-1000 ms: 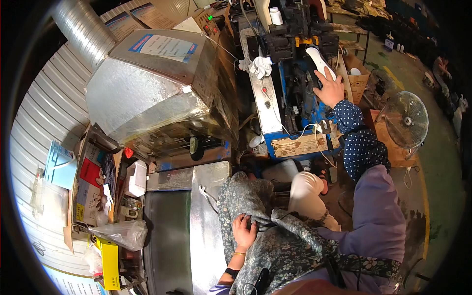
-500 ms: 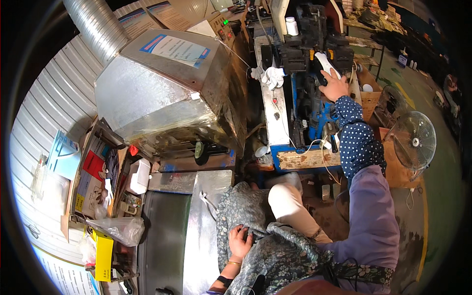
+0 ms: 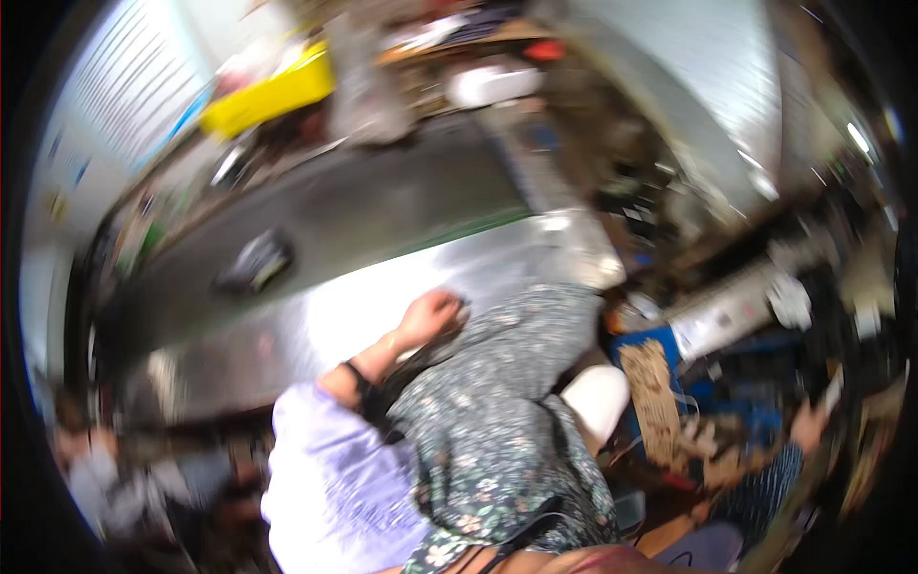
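Observation:
The picture is heavily blurred and tilted. My left hand (image 3: 432, 316) is closed in a fist on the edge of a grey floral fabric (image 3: 497, 411), which lies over the near edge of a shiny metal table (image 3: 316, 335). A dark band sits on that wrist above a lilac sleeve (image 3: 325, 478). At the far right, my right hand (image 3: 811, 423) in a dark dotted sleeve reaches out beside a blurred white object (image 3: 834, 387). Its grip is too smeared to read.
A small dark object (image 3: 253, 263) lies on the dark table top. A yellow box (image 3: 268, 96) stands at the back. A blue machine (image 3: 660, 335) with a brown cardboard piece (image 3: 655, 397) is to the right. Another person (image 3: 86, 459) shows, blurred, at lower left.
The view has swung sharply and turned, so the table now fills the middle. My left hand stays on the floral fabric. My right arm remains stretched toward the machine side.

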Motion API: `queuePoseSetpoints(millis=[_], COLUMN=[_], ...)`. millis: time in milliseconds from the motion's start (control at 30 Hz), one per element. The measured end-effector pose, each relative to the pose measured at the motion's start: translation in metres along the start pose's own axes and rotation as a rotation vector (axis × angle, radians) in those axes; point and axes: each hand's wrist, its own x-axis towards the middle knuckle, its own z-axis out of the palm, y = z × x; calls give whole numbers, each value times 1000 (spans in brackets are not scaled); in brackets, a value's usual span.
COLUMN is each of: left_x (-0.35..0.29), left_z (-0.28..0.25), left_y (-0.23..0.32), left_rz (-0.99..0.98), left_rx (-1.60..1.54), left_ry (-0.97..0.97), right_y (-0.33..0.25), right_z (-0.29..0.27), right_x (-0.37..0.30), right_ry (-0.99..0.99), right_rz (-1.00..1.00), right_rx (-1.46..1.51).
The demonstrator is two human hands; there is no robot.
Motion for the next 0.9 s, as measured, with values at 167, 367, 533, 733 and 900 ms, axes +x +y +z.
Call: queuePoseSetpoints(millis=[167, 367, 533, 733, 900], left_x=[-12, -69, -62, -68, -71], left_z=[-145, -325, -368, -327, -333], left_y=[-88, -166, -184, -156, -124], left_rz=[68, -523, -521, -158, -591], left_rx=[411, 251, -339, 780, 541], left_ry=[958, 1433, 1468, 1189, 917], right_y=[-67, -211, -273, -302, -302], right_z=[57, 168, 146, 138, 160], right_x=[-92, -345, -383, -374, -366], right_ry=[78, -369, -397, -515, -537], right_rz=[-845, -758, -603, -537, -556], right_rx=[-153, 415, 397, 336, 214])
